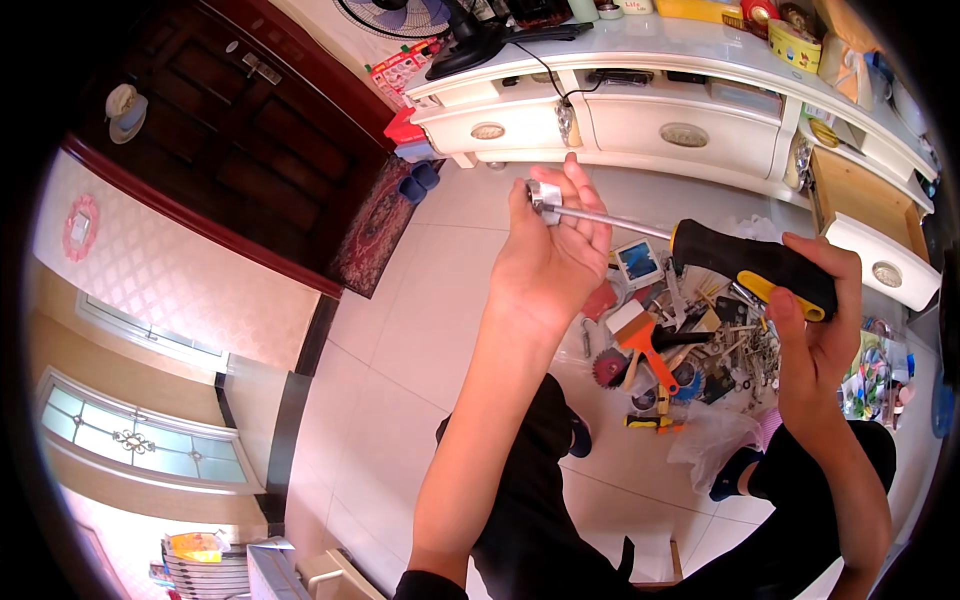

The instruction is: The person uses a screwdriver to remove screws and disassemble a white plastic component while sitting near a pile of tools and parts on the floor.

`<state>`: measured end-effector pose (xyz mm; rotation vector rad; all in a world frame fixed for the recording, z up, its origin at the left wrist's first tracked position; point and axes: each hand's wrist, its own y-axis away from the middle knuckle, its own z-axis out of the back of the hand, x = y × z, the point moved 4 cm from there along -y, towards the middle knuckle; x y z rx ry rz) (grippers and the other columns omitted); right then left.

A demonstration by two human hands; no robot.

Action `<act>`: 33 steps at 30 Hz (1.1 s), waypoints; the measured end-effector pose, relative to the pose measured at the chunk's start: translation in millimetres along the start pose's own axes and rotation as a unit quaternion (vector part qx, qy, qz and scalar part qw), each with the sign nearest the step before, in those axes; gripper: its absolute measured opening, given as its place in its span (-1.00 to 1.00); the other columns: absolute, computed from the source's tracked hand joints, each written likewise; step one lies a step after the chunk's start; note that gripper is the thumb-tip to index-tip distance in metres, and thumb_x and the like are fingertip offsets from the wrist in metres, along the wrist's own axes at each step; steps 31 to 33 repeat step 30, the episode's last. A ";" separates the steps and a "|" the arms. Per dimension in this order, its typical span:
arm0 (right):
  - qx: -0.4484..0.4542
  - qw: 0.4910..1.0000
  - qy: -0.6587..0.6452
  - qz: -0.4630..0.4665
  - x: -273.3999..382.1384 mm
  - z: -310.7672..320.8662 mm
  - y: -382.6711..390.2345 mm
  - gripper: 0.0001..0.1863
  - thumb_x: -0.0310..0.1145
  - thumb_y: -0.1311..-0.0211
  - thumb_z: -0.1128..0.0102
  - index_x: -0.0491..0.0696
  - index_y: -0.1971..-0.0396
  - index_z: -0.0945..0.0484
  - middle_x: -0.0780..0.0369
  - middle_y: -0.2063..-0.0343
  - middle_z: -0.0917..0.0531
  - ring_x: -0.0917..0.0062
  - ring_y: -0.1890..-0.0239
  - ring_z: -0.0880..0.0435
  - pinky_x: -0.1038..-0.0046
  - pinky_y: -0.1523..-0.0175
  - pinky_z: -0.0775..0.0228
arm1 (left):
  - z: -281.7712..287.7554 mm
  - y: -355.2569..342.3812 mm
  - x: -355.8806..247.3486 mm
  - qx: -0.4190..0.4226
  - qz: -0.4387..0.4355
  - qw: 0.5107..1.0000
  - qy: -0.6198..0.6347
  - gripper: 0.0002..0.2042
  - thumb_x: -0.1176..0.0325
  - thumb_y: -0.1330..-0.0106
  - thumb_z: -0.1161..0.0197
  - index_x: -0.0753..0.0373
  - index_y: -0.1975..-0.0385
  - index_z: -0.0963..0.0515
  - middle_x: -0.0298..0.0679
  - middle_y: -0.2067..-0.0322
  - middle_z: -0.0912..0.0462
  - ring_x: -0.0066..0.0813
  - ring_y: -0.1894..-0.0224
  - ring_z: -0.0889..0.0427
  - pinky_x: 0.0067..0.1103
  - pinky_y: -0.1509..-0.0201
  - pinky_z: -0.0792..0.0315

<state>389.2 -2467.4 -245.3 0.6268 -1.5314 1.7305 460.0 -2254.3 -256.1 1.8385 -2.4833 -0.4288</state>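
My right hand is closed around the black and yellow handle of a screwdriver, held nearly level in front of me. Its metal shaft points left, and the tip reaches a small silvery round metal piece. That piece is pinched between the thumb and fingers of my left hand, palm turned up. Whether the tip sits inside the piece or only touches it, I cannot tell. Below the hands, a scraper with an orange handle lies on a heap of loose tools and hardware.
Clear plastic bags lie beside the heap, near my feet. A white cabinet runs along the far side, with one drawer pulled out at right. A fan stands on it. Left are a dark door and blue slippers.
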 end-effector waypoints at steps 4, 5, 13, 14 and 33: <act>0.008 1.000 0.025 0.002 -0.9 -1.5 0.6 -0.66 -0.54 -0.20 -0.10 -0.23 0.03 -0.34 0.16 0.20 -0.42 0.60 0.21 -0.42 0.63 0.05 -0.26 | 0.5 0.8 -1.3 0.003 0.002 1.000 0.025 -0.63 0.09 -0.41 0.06 0.28 0.06 -0.44 -0.61 0.56 -0.58 -0.62 0.40 -0.57 -0.65 0.21 -0.46; 0.014 0.999 0.030 0.015 0.0 -1.8 0.6 -0.66 -0.54 -0.20 -0.10 -0.23 0.03 -0.34 0.15 0.19 -0.42 0.60 0.21 -0.42 0.63 0.05 -0.26 | -0.8 1.5 -1.2 0.006 0.004 1.000 0.030 -0.64 0.10 -0.40 0.05 0.28 0.07 -0.45 -0.60 0.57 -0.57 -0.62 0.41 -0.57 -0.65 0.22 -0.46; 0.017 0.997 0.061 0.050 -2.7 1.9 2.4 -0.64 -0.49 -0.20 -0.10 -0.22 0.01 -0.32 0.15 0.14 -0.42 0.58 0.17 -0.41 0.62 0.01 -0.23 | -2.9 7.4 -3.1 -0.001 -0.003 0.999 0.035 -0.65 0.10 -0.39 0.04 0.25 0.08 -0.46 -0.59 0.56 -0.57 -0.60 0.43 -0.55 -0.67 0.24 -0.44; 0.025 0.993 0.093 0.062 -1.0 2.5 2.8 -0.64 -0.47 -0.21 -0.10 -0.22 0.00 -0.32 0.15 0.13 -0.41 0.58 0.16 -0.40 0.62 0.00 -0.22 | -1.7 8.9 -5.1 0.009 0.000 1.000 0.028 -0.65 0.09 -0.40 0.05 0.24 0.08 -0.46 -0.61 0.56 -0.57 -0.60 0.40 -0.56 -0.67 0.22 -0.44; 0.039 0.999 0.033 0.014 -9.3 12.2 11.3 -0.58 -0.16 -0.38 0.08 -0.12 -0.08 -0.26 0.21 0.05 -0.31 0.57 0.28 -0.49 0.62 0.46 -0.34 | -6.3 15.9 2.5 0.076 0.080 0.991 0.072 -0.64 0.01 -0.40 0.11 0.05 0.01 -0.45 -0.55 0.43 -0.64 -0.50 0.28 -0.60 -0.45 0.05 -0.46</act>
